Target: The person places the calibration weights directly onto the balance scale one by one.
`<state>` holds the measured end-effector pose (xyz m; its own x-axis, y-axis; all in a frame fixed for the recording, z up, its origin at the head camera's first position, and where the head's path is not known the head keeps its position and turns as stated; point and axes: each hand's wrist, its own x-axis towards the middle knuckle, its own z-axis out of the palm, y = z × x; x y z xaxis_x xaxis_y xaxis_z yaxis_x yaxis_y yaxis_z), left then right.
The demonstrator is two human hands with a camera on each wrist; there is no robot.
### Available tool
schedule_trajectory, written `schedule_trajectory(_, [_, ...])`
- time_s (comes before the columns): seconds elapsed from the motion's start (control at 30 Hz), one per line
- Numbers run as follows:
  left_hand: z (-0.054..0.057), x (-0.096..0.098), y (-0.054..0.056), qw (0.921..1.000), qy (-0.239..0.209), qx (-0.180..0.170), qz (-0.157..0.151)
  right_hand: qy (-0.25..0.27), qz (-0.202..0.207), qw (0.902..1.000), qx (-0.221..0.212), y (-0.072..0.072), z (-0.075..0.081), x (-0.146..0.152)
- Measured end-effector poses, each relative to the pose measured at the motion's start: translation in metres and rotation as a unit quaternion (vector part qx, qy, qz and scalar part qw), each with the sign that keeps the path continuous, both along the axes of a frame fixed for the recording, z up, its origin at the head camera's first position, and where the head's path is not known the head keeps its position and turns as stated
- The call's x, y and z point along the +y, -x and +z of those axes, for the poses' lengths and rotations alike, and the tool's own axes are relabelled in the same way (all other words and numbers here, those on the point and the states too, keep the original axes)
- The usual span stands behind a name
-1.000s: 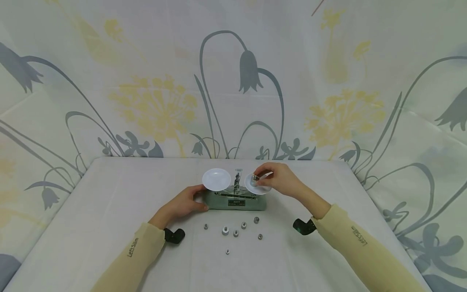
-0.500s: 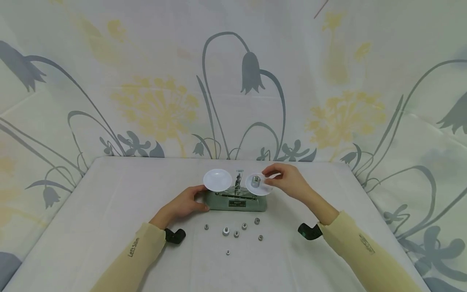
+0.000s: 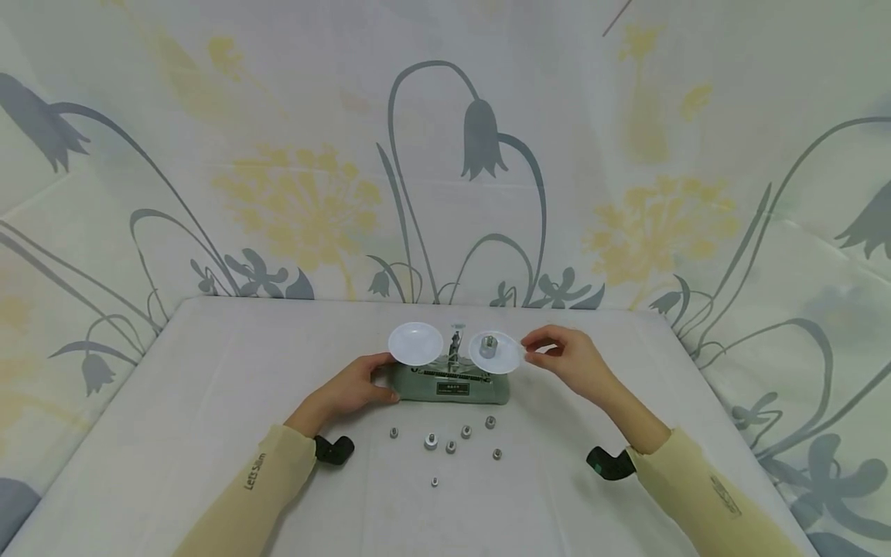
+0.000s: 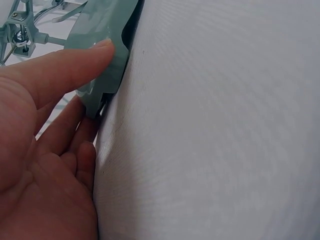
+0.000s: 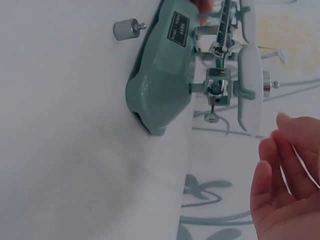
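A green balance scale (image 3: 418, 391) with two white pans stands on the table. My left hand (image 3: 353, 385) grips the left end of its base; in the left wrist view the thumb (image 4: 75, 67) lies on the green base's front and the fingers go behind it. On the right pan (image 3: 511, 354) sits one metal weight (image 3: 489, 346), upright, while the left pan (image 3: 415, 343) holds nothing. Just off the right pan's outer edge is my right hand (image 3: 571, 362), its fingers loosely bent. In the right wrist view that hand (image 5: 292, 185) shows nothing between its fingers and thumb.
Several smaller metal weights, one of them a knobbed weight (image 3: 431, 442), stand scattered before the scale on the white tablecloth (image 3: 278, 503). A black wrist camera (image 3: 334, 450) sticks out below the left sleeve, another camera (image 3: 610, 463) below the right. A flowered curtain (image 3: 313, 116) hangs behind.
My right hand has let go of the metal weight, leaving it on the right pan, and has drawn back to the right. The left hand stays on the scale's base.
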<state>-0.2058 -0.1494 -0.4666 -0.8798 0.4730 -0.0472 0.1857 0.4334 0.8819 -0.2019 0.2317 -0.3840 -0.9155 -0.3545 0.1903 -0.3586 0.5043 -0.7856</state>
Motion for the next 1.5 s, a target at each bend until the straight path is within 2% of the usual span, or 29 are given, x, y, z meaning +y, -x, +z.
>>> schedule_trajectory(0.37, [0.001, 0.001, -0.001, 1.0, 0.002, -0.002, 0.002, 0.005, -0.037, 0.9992, -0.012, -0.022, -0.016, 0.01])
schedule_trajectory(0.63, [-0.001, 0.0, -0.001, 1.0, -0.001, 0.003, 0.001, 0.019, -0.039, 0.9985, -0.033, -0.039, -0.029, 0.011])
schedule_trajectory(0.97, [0.002, 0.001, -0.002, 1.0, -0.003, 0.006, -0.005, 0.038, -0.006, 0.9975, -0.06, -0.059, -0.047, 0.004])
schedule_trajectory(1.27, [0.003, 0.001, -0.002, 0.9999, -0.011, 0.008, -0.008, 0.047, 0.056, 0.9923, -0.1, -0.068, -0.063, 0.001])
schedule_trajectory(1.5, [0.003, 0.001, -0.003, 0.9999, -0.009, 0.008, -0.005, 0.029, 0.106, 0.9862, -0.123, -0.071, -0.073, -0.006])
